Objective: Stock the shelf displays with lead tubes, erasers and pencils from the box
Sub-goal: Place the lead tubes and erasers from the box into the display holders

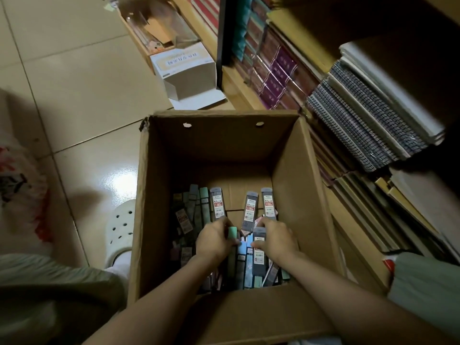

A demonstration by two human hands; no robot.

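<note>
Left hand (214,241) gripping green lead tube (232,235), right hand (275,239) beside, inside box (286,155)

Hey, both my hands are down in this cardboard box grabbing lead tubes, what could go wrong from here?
1. The left hand and right hand each gather several lead tubes at once; a loose grip may let some slip back.
2. The tubes lie jumbled at the bottom of the deep cardboard box, so pulling a bundle may snag others.
3. The white carton on the floor beside the shelf could be tripped over.
</note>
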